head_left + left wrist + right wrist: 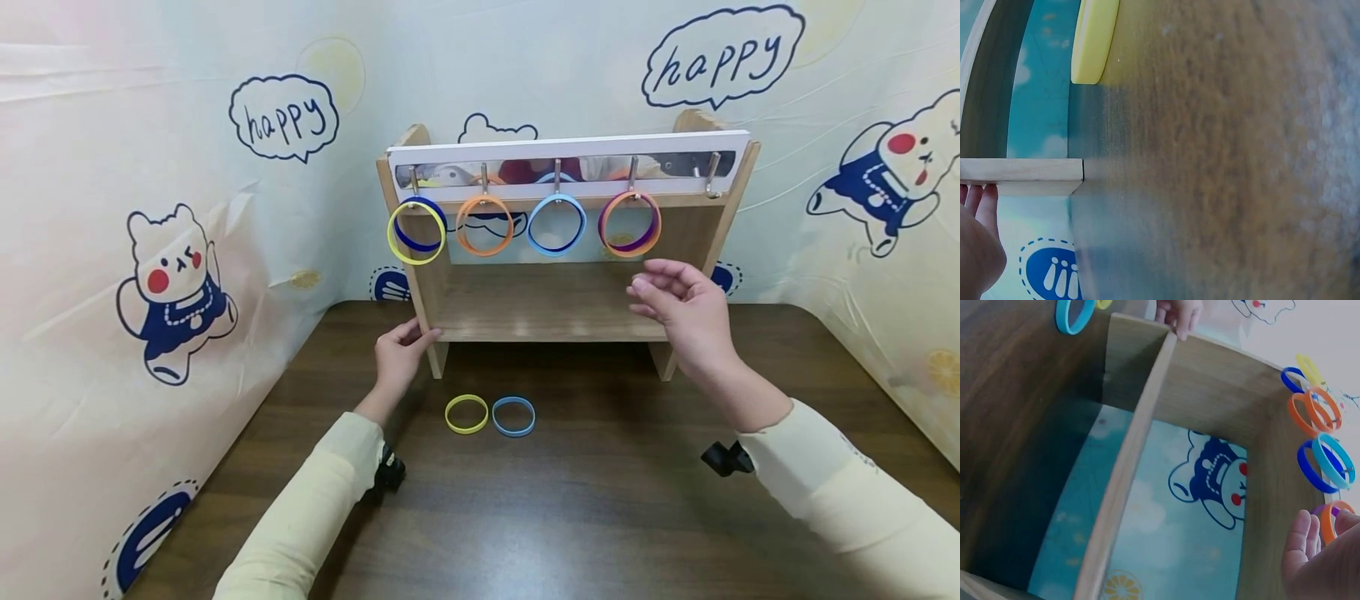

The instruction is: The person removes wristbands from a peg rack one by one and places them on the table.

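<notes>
My left hand (400,354) grips the lower left side panel of a wooden shelf (555,300), thumb in front and fingers behind. My right hand (693,317) hovers just below and right of an orange band (628,255) paired with a purple band (637,247) on a hook; its fingers are loosely bent and hold nothing. Further left hang a light blue band (531,229) with a dark blue one, orange bands (486,253), and a yellow band (415,262) with a dark blue one. The rightmost hook (713,171) bears no band.
On the dark wooden table (525,517), in front of the shelf, lie a yellow band (467,432) and a light blue band (513,434) side by side. A printed curtain (262,225) surrounds the table. A mirror strip runs behind the hooks.
</notes>
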`<control>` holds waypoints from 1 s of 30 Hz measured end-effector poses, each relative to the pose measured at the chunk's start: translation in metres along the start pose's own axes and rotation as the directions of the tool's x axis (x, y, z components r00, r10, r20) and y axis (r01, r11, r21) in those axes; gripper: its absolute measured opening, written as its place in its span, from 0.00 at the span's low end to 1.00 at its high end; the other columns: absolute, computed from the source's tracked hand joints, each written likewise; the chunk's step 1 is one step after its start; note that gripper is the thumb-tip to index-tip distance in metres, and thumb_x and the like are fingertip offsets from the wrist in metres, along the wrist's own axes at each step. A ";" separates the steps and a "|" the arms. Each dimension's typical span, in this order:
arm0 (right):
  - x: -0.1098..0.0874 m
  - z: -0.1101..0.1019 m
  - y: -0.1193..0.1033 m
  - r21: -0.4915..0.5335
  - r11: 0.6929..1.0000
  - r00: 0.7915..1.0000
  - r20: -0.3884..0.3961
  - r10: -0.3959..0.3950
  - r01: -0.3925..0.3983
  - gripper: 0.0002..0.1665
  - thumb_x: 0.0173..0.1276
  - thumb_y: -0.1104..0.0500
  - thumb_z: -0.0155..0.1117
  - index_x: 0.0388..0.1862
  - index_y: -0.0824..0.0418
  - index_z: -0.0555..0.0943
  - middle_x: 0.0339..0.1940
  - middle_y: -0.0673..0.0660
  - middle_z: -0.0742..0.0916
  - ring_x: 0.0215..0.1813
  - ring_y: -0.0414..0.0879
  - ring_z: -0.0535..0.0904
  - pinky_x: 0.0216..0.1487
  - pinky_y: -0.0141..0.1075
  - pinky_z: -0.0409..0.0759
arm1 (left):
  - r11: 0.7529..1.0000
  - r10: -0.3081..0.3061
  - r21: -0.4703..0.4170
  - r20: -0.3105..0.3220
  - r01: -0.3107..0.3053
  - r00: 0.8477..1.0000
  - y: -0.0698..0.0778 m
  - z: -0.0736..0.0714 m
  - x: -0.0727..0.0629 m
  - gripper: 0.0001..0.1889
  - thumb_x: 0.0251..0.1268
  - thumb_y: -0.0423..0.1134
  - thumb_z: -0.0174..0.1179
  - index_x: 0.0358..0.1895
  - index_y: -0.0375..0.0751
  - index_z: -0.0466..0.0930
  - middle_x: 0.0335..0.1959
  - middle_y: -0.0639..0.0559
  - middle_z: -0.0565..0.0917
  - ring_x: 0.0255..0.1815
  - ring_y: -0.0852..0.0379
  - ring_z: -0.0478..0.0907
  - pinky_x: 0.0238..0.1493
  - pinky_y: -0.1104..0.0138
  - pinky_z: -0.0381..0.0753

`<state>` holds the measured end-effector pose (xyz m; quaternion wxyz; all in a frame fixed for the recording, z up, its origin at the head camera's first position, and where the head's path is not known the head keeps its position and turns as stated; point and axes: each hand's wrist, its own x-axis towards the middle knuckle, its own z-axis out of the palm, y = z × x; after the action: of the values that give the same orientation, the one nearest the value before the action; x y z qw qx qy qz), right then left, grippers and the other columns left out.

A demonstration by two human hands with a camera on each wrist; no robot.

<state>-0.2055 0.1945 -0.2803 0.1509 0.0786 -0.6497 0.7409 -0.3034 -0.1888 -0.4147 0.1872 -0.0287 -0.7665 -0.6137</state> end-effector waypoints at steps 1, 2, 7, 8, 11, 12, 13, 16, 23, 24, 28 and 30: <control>0.001 -0.001 -0.002 0.009 1.000 1.000 -0.008 -0.006 0.006 0.18 0.64 0.59 0.69 0.51 0.62 0.78 0.39 0.54 0.86 0.40 0.43 0.85 0.42 0.33 0.82 | 1.000 -0.002 -0.002 -0.001 0.002 1.000 0.000 0.000 0.000 0.26 0.53 0.48 0.74 0.54 0.39 0.84 0.46 0.42 0.85 0.46 0.51 0.82 0.48 0.58 0.81; 0.003 -0.002 -0.004 0.015 1.000 1.000 -0.013 -0.009 0.009 0.18 0.64 0.60 0.69 0.51 0.62 0.78 0.39 0.54 0.86 0.40 0.43 0.85 0.42 0.33 0.82 | 1.000 -0.002 -0.002 -0.002 0.002 1.000 0.000 0.000 0.000 0.26 0.53 0.48 0.74 0.54 0.39 0.84 0.46 0.42 0.85 0.46 0.51 0.82 0.48 0.58 0.81; 0.011 -0.003 -0.011 0.081 0.996 0.999 -0.041 -0.031 0.034 0.17 0.62 0.63 0.70 0.49 0.64 0.78 0.37 0.55 0.85 0.39 0.44 0.85 0.40 0.33 0.83 | 1.000 -0.004 0.005 -0.001 0.004 1.000 0.001 -0.001 0.000 0.27 0.53 0.49 0.74 0.54 0.39 0.83 0.46 0.41 0.85 0.46 0.50 0.82 0.48 0.58 0.81; 0.012 -0.003 -0.012 0.097 0.994 0.998 -0.047 -0.036 0.041 0.17 0.62 0.64 0.70 0.49 0.64 0.78 0.37 0.55 0.85 0.39 0.44 0.85 0.39 0.33 0.83 | 1.000 -0.003 0.007 0.000 0.003 1.000 0.002 -0.001 0.000 0.27 0.53 0.49 0.73 0.54 0.39 0.83 0.46 0.41 0.85 0.46 0.50 0.82 0.48 0.58 0.81; 0.017 -0.001 -0.017 0.118 0.991 0.997 -0.063 -0.050 0.057 0.19 0.60 0.65 0.71 0.50 0.65 0.78 0.38 0.55 0.84 0.39 0.44 0.84 0.38 0.32 0.83 | 1.000 -0.007 0.010 0.004 0.007 1.000 0.002 -0.001 0.000 0.27 0.53 0.50 0.73 0.55 0.39 0.83 0.47 0.41 0.85 0.47 0.50 0.81 0.48 0.57 0.81; 0.018 -0.001 -0.018 0.113 0.992 0.996 -0.066 -0.052 0.060 0.19 0.60 0.65 0.71 0.50 0.65 0.78 0.38 0.55 0.83 0.39 0.44 0.83 0.38 0.32 0.83 | 1.000 -0.009 0.010 0.004 0.009 1.000 0.002 -0.001 0.000 0.27 0.53 0.50 0.73 0.55 0.39 0.83 0.47 0.41 0.85 0.47 0.50 0.81 0.48 0.57 0.81; 0.019 -0.001 -0.020 0.107 0.993 0.996 -0.071 -0.052 0.060 0.19 0.61 0.65 0.71 0.50 0.65 0.78 0.39 0.55 0.83 0.39 0.44 0.83 0.38 0.32 0.83 | 1.000 -0.011 0.009 0.005 0.011 1.000 0.002 -0.001 0.000 0.27 0.53 0.50 0.73 0.55 0.39 0.83 0.47 0.41 0.85 0.47 0.50 0.81 0.48 0.57 0.81; 0.022 0.000 -0.022 0.086 0.995 0.996 -0.073 -0.043 0.049 0.19 0.62 0.65 0.70 0.51 0.65 0.78 0.40 0.56 0.83 0.40 0.45 0.82 0.38 0.31 0.82 | 1.000 -0.016 0.011 0.008 0.016 1.000 0.002 -0.001 0.000 0.27 0.53 0.50 0.73 0.55 0.39 0.83 0.47 0.41 0.85 0.47 0.51 0.81 0.48 0.58 0.81; 0.027 0.002 -0.024 0.112 0.994 0.997 -0.076 0.001 0.007 0.19 0.63 0.65 0.69 0.53 0.65 0.78 0.41 0.56 0.82 0.40 0.45 0.81 0.39 0.32 0.83 | 1.000 -0.015 0.012 0.007 0.015 1.000 0.000 -0.001 0.000 0.26 0.53 0.50 0.73 0.54 0.40 0.84 0.46 0.41 0.85 0.46 0.50 0.82 0.48 0.58 0.81; 0.028 0.002 -0.025 0.118 0.993 0.997 -0.076 0.009 0.000 0.19 0.63 0.65 0.69 0.53 0.64 0.78 0.41 0.57 0.82 0.41 0.45 0.80 0.40 0.32 0.83 | 1.000 -0.014 0.010 0.008 0.014 1.000 0.000 -0.001 0.000 0.26 0.54 0.50 0.73 0.54 0.40 0.84 0.47 0.41 0.85 0.47 0.50 0.82 0.48 0.58 0.81; 0.029 0.002 -0.025 0.131 0.991 0.997 -0.071 0.033 -0.023 0.20 0.63 0.64 0.68 0.53 0.64 0.78 0.44 0.59 0.82 0.43 0.45 0.80 0.42 0.33 0.82 | 1.000 -0.009 0.007 0.006 0.009 1.000 0.000 -0.001 0.000 0.26 0.54 0.49 0.73 0.54 0.40 0.84 0.46 0.41 0.85 0.46 0.50 0.82 0.48 0.57 0.81; 0.030 0.002 -0.026 0.127 0.991 0.997 -0.070 0.039 -0.030 0.20 0.63 0.64 0.69 0.53 0.64 0.78 0.45 0.59 0.82 0.44 0.45 0.80 0.42 0.34 0.82 | 1.000 -0.008 0.010 0.004 0.008 1.000 -0.001 -0.001 0.000 0.25 0.54 0.49 0.73 0.54 0.40 0.84 0.46 0.41 0.85 0.46 0.51 0.82 0.48 0.58 0.81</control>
<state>-0.2252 0.1988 -0.2468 0.1563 0.0500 -0.5970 0.7853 -0.3032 -0.1898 -0.4151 0.1831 -0.0259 -0.7701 -0.6105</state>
